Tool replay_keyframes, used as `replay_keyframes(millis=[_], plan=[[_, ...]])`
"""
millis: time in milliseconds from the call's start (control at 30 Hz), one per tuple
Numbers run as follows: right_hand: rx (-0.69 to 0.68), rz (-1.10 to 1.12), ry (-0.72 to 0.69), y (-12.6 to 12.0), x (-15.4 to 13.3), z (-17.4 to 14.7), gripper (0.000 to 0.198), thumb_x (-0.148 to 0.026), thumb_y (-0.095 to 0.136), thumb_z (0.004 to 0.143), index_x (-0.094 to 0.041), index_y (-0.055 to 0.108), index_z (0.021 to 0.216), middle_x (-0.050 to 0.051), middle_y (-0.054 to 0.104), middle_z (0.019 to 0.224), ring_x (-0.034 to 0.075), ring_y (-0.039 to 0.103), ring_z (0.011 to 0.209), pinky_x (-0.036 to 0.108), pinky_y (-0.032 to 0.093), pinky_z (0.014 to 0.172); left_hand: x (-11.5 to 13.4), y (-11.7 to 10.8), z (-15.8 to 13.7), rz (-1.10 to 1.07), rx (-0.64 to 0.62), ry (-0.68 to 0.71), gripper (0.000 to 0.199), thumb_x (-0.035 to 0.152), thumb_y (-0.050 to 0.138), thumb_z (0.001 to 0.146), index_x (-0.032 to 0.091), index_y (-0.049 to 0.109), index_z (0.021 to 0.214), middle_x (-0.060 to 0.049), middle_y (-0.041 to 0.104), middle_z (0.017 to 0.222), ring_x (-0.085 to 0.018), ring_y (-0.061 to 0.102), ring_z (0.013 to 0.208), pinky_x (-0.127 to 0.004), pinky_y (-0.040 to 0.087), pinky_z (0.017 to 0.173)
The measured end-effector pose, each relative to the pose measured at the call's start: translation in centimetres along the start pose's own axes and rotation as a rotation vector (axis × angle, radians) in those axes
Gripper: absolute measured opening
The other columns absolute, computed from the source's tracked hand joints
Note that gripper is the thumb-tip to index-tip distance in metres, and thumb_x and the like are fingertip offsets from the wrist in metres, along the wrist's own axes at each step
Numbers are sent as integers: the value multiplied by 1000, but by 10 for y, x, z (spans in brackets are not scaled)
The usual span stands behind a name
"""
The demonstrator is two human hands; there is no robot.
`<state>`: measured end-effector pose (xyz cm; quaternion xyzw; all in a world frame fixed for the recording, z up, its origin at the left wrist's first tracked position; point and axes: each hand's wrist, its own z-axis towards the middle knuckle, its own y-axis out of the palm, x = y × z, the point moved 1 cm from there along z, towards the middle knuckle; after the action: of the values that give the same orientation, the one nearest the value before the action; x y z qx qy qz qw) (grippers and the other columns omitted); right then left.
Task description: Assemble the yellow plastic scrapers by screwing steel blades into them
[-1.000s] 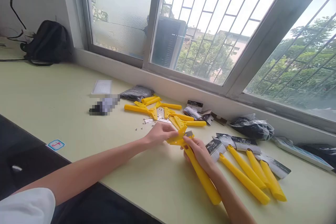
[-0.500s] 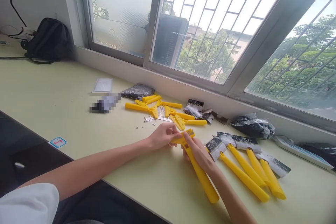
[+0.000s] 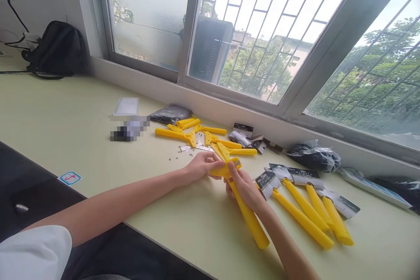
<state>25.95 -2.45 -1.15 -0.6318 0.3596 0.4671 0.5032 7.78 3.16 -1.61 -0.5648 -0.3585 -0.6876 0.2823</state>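
Observation:
I hold a yellow plastic scraper (image 3: 252,223) above the front of the table, its long handle slanting down towards me. My right hand (image 3: 245,187) is closed around the neck, with the thumb by a small grey metal piece on the head. My left hand (image 3: 201,167) pinches the other end of the head; its fingertips are partly hidden. Just beyond my hands lie several yellow scraper parts with handles (image 3: 174,134), flat metal blades (image 3: 204,148) and small loose nuts or screws (image 3: 177,157).
Right of my hands several yellow handles (image 3: 305,221) lie with black-and-white cards (image 3: 306,178). Along the window sit a black plastic-wrapped packet (image 3: 171,113), a bagged dark bundle (image 3: 315,157) and a white power strip (image 3: 374,187). A black backpack (image 3: 59,50) stands far left.
My left fingers have shifted slightly on the scraper's head, with the thumb now flatter along it. The whole view has slid slightly; the things on the table have not moved.

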Motion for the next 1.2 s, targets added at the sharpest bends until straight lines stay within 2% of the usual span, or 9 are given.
replay_keyframes(millis=[300, 567, 667, 867, 1000, 1200], plan=[[-5, 2, -14, 0, 2, 1, 69, -84, 38, 92, -20, 53, 73, -1, 53, 51, 13, 46, 45, 27, 35, 49, -1, 0, 1, 88, 27, 8, 49, 58, 86, 71, 16, 63, 81, -7, 77, 81, -20, 75, 70, -30, 58, 63], [-22, -26, -53, 1, -1, 0, 62, -79, 44, 94, -20, 53, 77, -2, 52, 57, 12, 46, 45, 27, 37, 50, 1, 0, -1, 148, 14, 16, 48, 57, 86, 72, 16, 64, 84, -9, 77, 82, -22, 76, 74, -29, 57, 61], [-30, -48, -68, 0, -4, -2, 61, -77, 44, 95, -20, 52, 76, -2, 50, 56, 12, 46, 45, 27, 36, 49, 2, 1, -1, 153, -16, 15, 47, 57, 85, 74, 16, 64, 86, -10, 78, 84, -22, 76, 76, -28, 58, 61], [-63, -115, -123, -8, -17, -11, 60, -75, 43, 97, -19, 55, 80, -3, 49, 53, 13, 44, 47, 29, 36, 54, 15, 0, -4, 144, -142, 47, 53, 64, 71, 85, 12, 71, 92, -11, 78, 83, -20, 74, 67, -28, 59, 56], [-91, -150, -131, -13, -23, -16, 61, -75, 40, 99, -18, 57, 82, -2, 51, 56, 13, 44, 52, 29, 37, 57, 20, 0, -6, 135, -182, 80, 48, 58, 77, 83, 12, 74, 97, -12, 78, 87, -23, 76, 78, -26, 60, 55], [-78, -205, -147, -13, -25, -18, 58, -71, 45, 99, -17, 62, 85, -2, 52, 59, 13, 43, 53, 27, 34, 54, 14, -1, -5, 120, -193, 98, 43, 52, 81, 81, 11, 75, 93, -13, 78, 86, -22, 76, 75, -28, 62, 54]])
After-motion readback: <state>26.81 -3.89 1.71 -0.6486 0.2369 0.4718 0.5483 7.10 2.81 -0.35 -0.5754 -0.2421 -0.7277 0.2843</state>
